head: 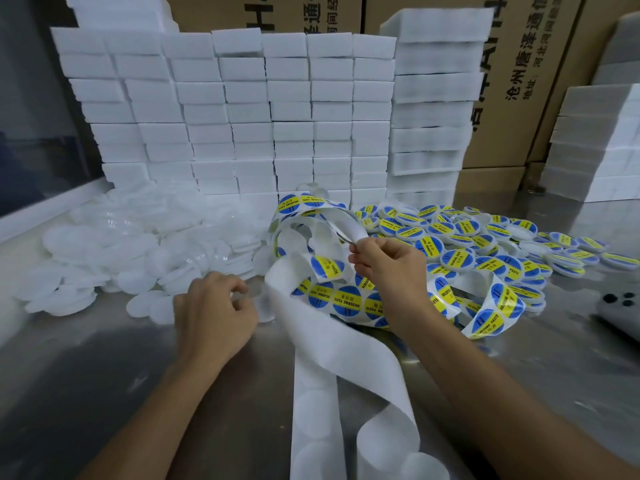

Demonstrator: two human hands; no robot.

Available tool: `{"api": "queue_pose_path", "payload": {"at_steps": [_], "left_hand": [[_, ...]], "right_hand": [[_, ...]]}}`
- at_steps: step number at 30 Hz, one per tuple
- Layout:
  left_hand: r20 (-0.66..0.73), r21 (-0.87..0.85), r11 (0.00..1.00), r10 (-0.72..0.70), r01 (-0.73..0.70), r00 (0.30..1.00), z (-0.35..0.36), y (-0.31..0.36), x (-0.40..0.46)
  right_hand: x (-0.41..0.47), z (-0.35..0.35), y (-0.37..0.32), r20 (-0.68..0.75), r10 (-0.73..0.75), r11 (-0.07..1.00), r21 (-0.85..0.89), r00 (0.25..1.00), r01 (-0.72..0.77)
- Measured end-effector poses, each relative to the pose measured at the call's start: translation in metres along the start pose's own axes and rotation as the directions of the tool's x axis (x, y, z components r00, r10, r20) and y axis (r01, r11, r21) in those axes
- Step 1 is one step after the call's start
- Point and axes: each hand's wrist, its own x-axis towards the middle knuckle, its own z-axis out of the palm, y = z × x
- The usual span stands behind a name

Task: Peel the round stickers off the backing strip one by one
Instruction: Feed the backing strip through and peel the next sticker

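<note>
Backing strip pinched by right hand fingers above round stickers; left hand loosely curled, empty, on tabletop.

right hand pinches backing strip | left hand on white lids | curled

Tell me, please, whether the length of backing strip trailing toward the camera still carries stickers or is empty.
Empty: the backing strip there is plain white with only faint round outlines, while blue-and-yellow stickers remain farther up, near the right hand.
</note>
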Motion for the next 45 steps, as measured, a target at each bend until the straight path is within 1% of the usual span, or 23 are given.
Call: {"api": "queue_pose_path", "payload": {"at_steps": [2,3,5,8,11,15,18,20,22,24,27,29,31,33,36,39,42,43,45], "left_hand": [[0.118,0.253,0.967,-0.046,0.015,0.992,0.001,-0.008,0.003],[0.171,0.324,0.946,-0.089,0.029,0.981,0.001,-0.009,0.003],[0.240,0.384,0.923,-0.131,0.029,0.962,0.003,-0.010,0.004],[0.276,0.403,0.915,-0.122,0.000,0.953,0.003,-0.011,0.004],[0.250,0.393,0.919,-0.120,0.013,0.961,0.004,-0.013,0.005],[0.174,0.273,0.962,-0.076,0.026,0.982,-0.001,-0.014,0.004],[0.154,0.226,0.972,-0.095,0.059,0.983,-0.004,-0.012,0.003],[0.154,0.245,0.968,-0.101,0.061,0.983,-0.005,-0.012,0.003],[0.159,0.287,0.957,-0.081,0.032,0.984,-0.004,-0.011,0.004],[0.149,0.280,0.960,-0.051,0.008,0.988,-0.006,-0.008,0.005],[0.092,0.174,0.984,0.026,-0.042,0.995,-0.007,-0.003,0.006],[0.025,0.084,0.990,0.113,-0.114,0.993,-0.007,0.002,0.005],[-0.060,0.012,0.978,0.211,-0.210,0.976,-0.006,0.007,0.005],[-0.118,-0.103,0.958,0.256,-0.268,0.959,-0.005,0.011,0.004],[-0.161,-0.405,0.882,0.188,-0.239,0.969,-0.007,0.021,0.000],[-0.183,-0.566,0.793,0.146,-0.226,0.972,-0.008,0.033,-0.003],[-0.085,-0.753,0.648,0.077,-0.115,0.993,-0.006,0.044,-0.006],[-0.043,-0.795,0.603,0.057,-0.069,0.997,-0.007,0.048,-0.006],[0.029,-0.839,0.543,0.005,0.022,1.000,-0.008,0.052,-0.007]], "right_hand": [[-0.001,0.000,-0.001,-0.025,-0.034,0.999,-0.008,0.999,0.034],[-0.001,0.000,-0.001,-0.032,-0.057,0.998,-0.020,0.998,0.057],[-0.003,0.001,-0.002,-0.034,-0.097,0.994,-0.047,0.995,0.096],[-0.005,0.001,-0.003,-0.026,-0.124,0.991,-0.045,0.992,0.123],[-0.008,0.001,-0.004,-0.023,-0.134,0.991,-0.029,0.991,0.134],[-0.010,0.002,-0.004,-0.018,-0.150,0.989,0.006,0.989,0.150],[-0.010,0.002,-0.003,-0.024,-0.139,0.990,0.003,0.990,0.139],[-0.010,0.003,-0.003,-0.037,-0.163,0.986,-0.020,0.986,0.163],[-0.011,0.003,-0.003,-0.038,-0.185,0.982,-0.043,0.982,0.184],[-0.011,0.003,-0.003,-0.030,-0.193,0.980,-0.056,0.981,0.191],[-0.011,0.004,-0.003,-0.012,-0.199,0.976,-0.089,0.980,0.197],[-0.011,0.004,-0.004,0.011,-0.177,0.979,-0.099,0.984,0.177],[-0.012,0.005,-0.003,0.043,-0.151,0.983,-0.100,0.988,0.155],[-0.014,0.005,-0.003,0.061,-0.151,0.982,-0.107,0.987,0.157],[-0.019,0.009,-0.008,0.127,-0.220,0.968,-0.097,0.967,0.233],[-0.026,0.014,-0.009,0.230,-0.256,0.956,-0.081,0.939,0.280],[-0.030,0.020,-0.006,0.296,-0.258,0.954,-0.074,0.920,0.291],[-0.030,0.021,-0.005,0.303,-0.260,0.955,-0.059,0.917,0.291],[-0.031,0.021,-0.006,0.304,-0.261,0.958,-0.035,0.916,0.285]]}}
